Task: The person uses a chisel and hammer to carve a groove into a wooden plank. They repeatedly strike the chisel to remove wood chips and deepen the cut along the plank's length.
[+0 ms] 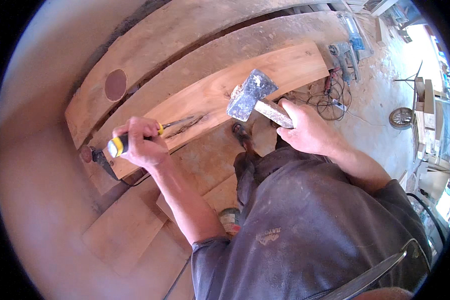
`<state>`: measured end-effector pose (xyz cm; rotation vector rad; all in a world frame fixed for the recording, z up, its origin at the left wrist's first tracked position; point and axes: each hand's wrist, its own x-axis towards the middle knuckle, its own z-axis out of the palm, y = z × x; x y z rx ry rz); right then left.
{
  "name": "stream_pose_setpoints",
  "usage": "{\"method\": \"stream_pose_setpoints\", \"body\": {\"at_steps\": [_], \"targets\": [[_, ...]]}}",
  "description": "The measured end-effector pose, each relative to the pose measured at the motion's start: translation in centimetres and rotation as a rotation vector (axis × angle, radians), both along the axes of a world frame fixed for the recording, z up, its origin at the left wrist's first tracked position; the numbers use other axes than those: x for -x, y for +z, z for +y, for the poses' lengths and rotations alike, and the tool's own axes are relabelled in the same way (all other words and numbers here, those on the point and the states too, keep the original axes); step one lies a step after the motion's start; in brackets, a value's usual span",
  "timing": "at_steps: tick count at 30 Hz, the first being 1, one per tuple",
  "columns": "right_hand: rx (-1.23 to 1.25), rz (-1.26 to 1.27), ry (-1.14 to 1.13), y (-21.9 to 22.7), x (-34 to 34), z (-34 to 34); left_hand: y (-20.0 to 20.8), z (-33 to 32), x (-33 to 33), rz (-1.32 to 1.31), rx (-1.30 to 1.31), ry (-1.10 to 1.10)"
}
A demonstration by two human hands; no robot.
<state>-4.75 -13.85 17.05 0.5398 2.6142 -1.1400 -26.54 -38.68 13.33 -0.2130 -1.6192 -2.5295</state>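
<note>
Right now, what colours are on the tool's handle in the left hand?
The handle is mainly yellow and black; it shows best in the head view.

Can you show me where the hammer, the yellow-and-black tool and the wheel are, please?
Hammer (253, 95): head view, on its big dark head.
Yellow-and-black tool (116, 146): head view, on the butt end of its handle.
Wheel (401, 118): head view, near its middle.
</note>
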Motion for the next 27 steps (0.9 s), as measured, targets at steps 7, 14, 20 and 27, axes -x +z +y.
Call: {"method": "stream_pose_setpoints", "body": {"at_steps": [7,14,20,27], "targets": [[0.022,0.011,0.017,0.7,0.8,-0.3,-2.2,0.2,-0.9,-0.024,0.048,-0.027],[0.021,0.030,-0.007,1.3,1.8,-0.4,-2.0,1.3,-0.8,-0.028,0.188,-0.309],[0.078,0.623,-0.049,7.4,5.2,-2.6,-3.5,3.0,-3.1,0.098,0.557,-0.169],[-0.231,0.267,0.399,6.8,7.8,-1.8,-3.2,3.4,-4.4,0.248,0.604,-0.142]]}}
